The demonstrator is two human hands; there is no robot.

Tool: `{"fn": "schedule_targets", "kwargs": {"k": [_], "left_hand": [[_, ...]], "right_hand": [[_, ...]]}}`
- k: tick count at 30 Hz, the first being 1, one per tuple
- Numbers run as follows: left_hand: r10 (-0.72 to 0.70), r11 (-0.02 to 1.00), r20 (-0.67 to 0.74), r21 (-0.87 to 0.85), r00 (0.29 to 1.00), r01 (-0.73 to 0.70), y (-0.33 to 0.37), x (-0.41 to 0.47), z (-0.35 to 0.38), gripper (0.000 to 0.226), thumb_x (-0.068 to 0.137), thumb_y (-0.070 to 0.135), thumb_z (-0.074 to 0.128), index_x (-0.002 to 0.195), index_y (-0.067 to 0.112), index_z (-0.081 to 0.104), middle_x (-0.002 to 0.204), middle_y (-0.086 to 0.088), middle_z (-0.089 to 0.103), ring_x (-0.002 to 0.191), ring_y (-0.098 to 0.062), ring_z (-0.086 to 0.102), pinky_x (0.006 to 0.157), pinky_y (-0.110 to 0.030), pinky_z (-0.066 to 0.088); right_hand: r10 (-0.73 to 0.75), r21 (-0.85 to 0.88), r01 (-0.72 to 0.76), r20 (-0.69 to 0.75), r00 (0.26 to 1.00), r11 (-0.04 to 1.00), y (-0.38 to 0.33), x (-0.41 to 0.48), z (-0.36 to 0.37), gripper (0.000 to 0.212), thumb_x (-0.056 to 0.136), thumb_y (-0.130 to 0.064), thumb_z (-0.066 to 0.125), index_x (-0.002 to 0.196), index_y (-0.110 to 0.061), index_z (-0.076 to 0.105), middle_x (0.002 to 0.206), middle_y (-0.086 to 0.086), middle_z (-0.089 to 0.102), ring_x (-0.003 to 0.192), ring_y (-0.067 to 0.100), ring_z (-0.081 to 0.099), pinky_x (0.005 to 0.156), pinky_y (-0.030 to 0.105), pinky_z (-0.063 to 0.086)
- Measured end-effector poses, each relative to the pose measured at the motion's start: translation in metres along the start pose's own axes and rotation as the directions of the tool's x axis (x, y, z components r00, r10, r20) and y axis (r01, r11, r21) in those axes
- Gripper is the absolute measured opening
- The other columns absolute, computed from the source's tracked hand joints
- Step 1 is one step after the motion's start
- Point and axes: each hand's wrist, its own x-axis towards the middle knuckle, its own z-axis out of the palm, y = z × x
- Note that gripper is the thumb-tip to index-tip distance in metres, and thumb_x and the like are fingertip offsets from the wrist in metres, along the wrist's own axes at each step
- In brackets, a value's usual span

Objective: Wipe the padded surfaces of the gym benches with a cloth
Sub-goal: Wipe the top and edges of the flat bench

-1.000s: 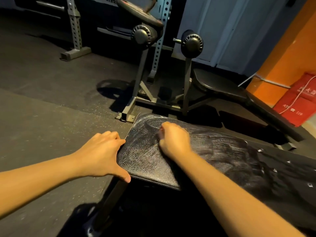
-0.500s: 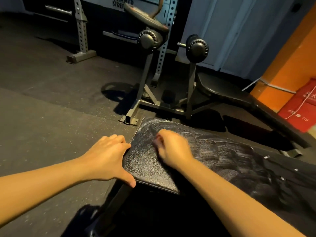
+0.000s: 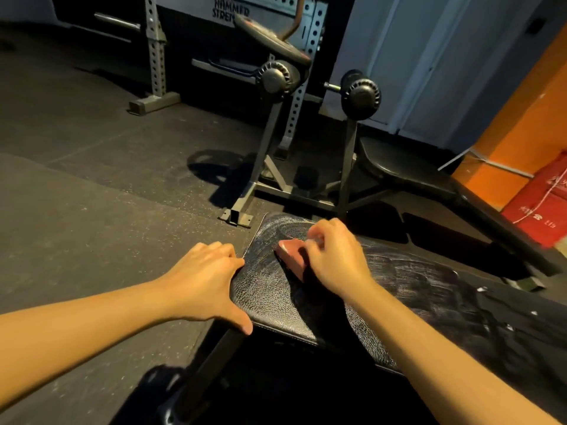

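**Cloth pressed on near bench pad, left hand bracing the corner**

Head view. The bench pad (image 3: 276,299) is seen at bottom centre: black, cracked leather-like cover, stitched edge, rounded corners, with whitish smear streaks across the top. A pinkish-red cloth (image 3: 291,256), folded into a thick wedge, lies on the pad's far-left part. It is gripped by the right hand (image 3: 334,259), fingers curled round it, and partly hidden by that hand. The pad's left corner is clamped by the left hand (image 3: 202,283), fingers bent over the side edge, thumb laid along the near edge. Much of the pad's near side is covered by the right forearm.

Behind the pad a second bench (image 3: 399,170) is seen, with a dark smooth seat on a grey steel frame. Two round ribbed rollers (image 3: 277,78) (image 3: 362,95) are carried on its uprights. A weight plate (image 3: 270,41) is seen tilted above the left roller. A perforated rack post (image 3: 155,50) stands far left. The floor (image 3: 92,210) is dark speckled rubber. A red box (image 3: 540,210) is set against the orange wall (image 3: 521,124) at right.
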Motion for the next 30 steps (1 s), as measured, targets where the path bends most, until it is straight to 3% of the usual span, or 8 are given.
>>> {"fn": "schedule_targets", "kwargs": {"k": [3, 8, 11, 14, 17, 20, 25, 30], "left_hand": [[0.004, 1.000, 0.000, -0.006, 1.000, -0.004, -0.001, 0.001, 0.000, 0.131, 0.038, 0.111, 0.037, 0.132, 0.022, 0.060, 0.106, 0.014, 0.049, 0.099, -0.008, 0.044, 0.092, -0.029, 0.037], [0.001, 1.000, -0.004, -0.006, 1.000, -0.001, -0.002, 0.003, 0.002, 0.132, 0.038, 0.111, 0.037, 0.131, 0.020, 0.061, 0.108, 0.013, 0.050, 0.099, -0.008, 0.044, 0.094, -0.031, 0.039], [-0.013, 1.000, -0.015, 0.004, 1.000, 0.013, -0.001, 0.002, 0.002, 0.131, 0.037, 0.111, 0.037, 0.131, 0.022, 0.062, 0.108, 0.013, 0.052, 0.100, -0.009, 0.046, 0.093, -0.030, 0.037], [-0.073, 0.996, -0.052, -0.057, 0.996, 0.070, 0.002, -0.005, 0.007, 0.120, 0.038, 0.109, 0.041, 0.130, 0.034, 0.061, 0.103, 0.017, 0.050, 0.097, -0.008, 0.044, 0.086, -0.030, 0.032], [-0.126, 0.989, -0.087, -0.088, 0.988, 0.118, 0.006, -0.012, 0.013, 0.114, 0.040, 0.108, 0.040, 0.127, 0.038, 0.063, 0.102, 0.018, 0.052, 0.096, -0.007, 0.045, 0.085, -0.030, 0.032], [-0.134, 0.989, -0.101, -0.081, 0.986, 0.126, 0.007, -0.015, 0.015, 0.124, 0.041, 0.109, 0.035, 0.135, 0.032, 0.061, 0.107, 0.017, 0.055, 0.099, -0.007, 0.046, 0.089, -0.029, 0.034], [-0.135, 0.984, -0.101, -0.134, 0.986, 0.121, 0.005, -0.016, 0.015, 0.131, 0.041, 0.108, 0.040, 0.141, 0.027, 0.059, 0.112, 0.017, 0.055, 0.105, -0.006, 0.047, 0.097, -0.031, 0.036], [-0.235, 0.944, -0.147, -0.269, 0.961, 0.190, 0.007, -0.021, 0.026, 0.111, 0.037, 0.105, 0.048, 0.121, 0.036, 0.067, 0.100, 0.018, 0.054, 0.100, -0.008, 0.048, 0.095, -0.035, 0.038]], "right_hand": [[-0.192, -0.165, 0.208, 0.104, 0.976, 0.964, -0.009, -0.031, 0.010, 0.035, 0.097, -0.053, 0.054, 0.116, -0.025, 0.061, 0.111, -0.007, 0.055, 0.104, 0.016, 0.055, 0.083, 0.037, 0.050], [-0.172, -0.299, 0.191, 0.087, 0.981, 0.935, -0.002, -0.021, 0.029, 0.046, 0.098, -0.052, 0.055, 0.137, -0.028, 0.051, 0.124, -0.005, 0.062, 0.114, 0.021, 0.058, 0.087, 0.038, 0.052], [-0.175, -0.140, 0.174, 0.005, 0.985, 0.975, -0.009, -0.019, 0.039, 0.027, 0.097, -0.033, 0.062, 0.123, -0.030, 0.065, 0.118, -0.007, 0.070, 0.108, 0.021, 0.064, 0.088, 0.036, 0.052], [-0.367, -0.034, 0.369, 0.039, 0.929, 0.929, -0.029, -0.045, 0.040, 0.017, 0.089, -0.023, 0.067, 0.106, -0.024, 0.068, 0.106, -0.006, 0.073, 0.096, 0.018, 0.065, 0.084, 0.031, 0.051], [-0.527, -0.023, 0.530, 0.087, 0.846, 0.847, -0.033, -0.058, 0.032, 0.025, 0.090, -0.026, 0.063, 0.115, -0.028, 0.066, 0.112, -0.008, 0.072, 0.101, 0.018, 0.067, 0.085, 0.034, 0.056], [-0.377, -0.029, 0.380, 0.076, 0.923, 0.925, -0.022, -0.005, 0.034, 0.027, 0.096, -0.026, 0.058, 0.119, -0.038, 0.062, 0.116, -0.013, 0.072, 0.107, 0.016, 0.066, 0.091, 0.035, 0.054], [-0.067, -0.168, 0.066, 0.000, 0.998, 0.984, -0.010, 0.075, 0.063, 0.021, 0.098, -0.025, 0.058, 0.116, -0.017, 0.063, 0.106, 0.008, 0.072, 0.102, 0.034, 0.067, 0.083, 0.043, 0.055], [-0.419, 0.070, 0.413, 0.140, 0.897, 0.908, -0.031, -0.017, 0.042, 0.021, 0.097, -0.024, 0.061, 0.116, -0.032, 0.066, 0.117, -0.008, 0.072, 0.107, 0.015, 0.064, 0.092, 0.024, 0.048]]}}
